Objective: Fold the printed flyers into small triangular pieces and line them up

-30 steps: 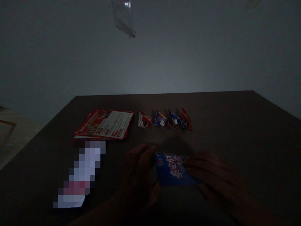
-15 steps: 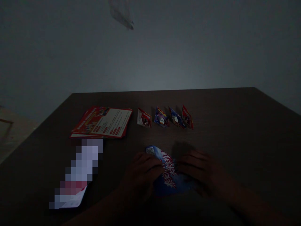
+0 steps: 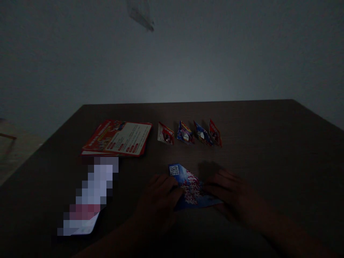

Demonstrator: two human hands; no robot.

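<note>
A blue printed paper (image 3: 192,188) with a QR code and red-edged white lettering lies between my hands near the front of the table, partly folded. My left hand (image 3: 161,195) is closed on its left side, fingers curled and thumb towards the lettering. On the right side, my right hand (image 3: 228,190) grips the paper, its fingers bent over the edge; the fingertips are dim. Beyond them several small folded paper shapes stand in a row, among them a red and white one (image 3: 166,134), two blue ones, and a red one (image 3: 215,134) at the right end.
At the left lies a stack of red printed leaflets (image 3: 126,138). A phone (image 3: 87,227), mostly blurred out, is in front of it. The dark table (image 3: 268,143) meets a grey wall (image 3: 215,53) at the back. The light is low.
The left hand has drawn back slightly, baring more of the QR code corner. The paper's lower edge has come up and now looks straighter. The right hand has hardly moved.
</note>
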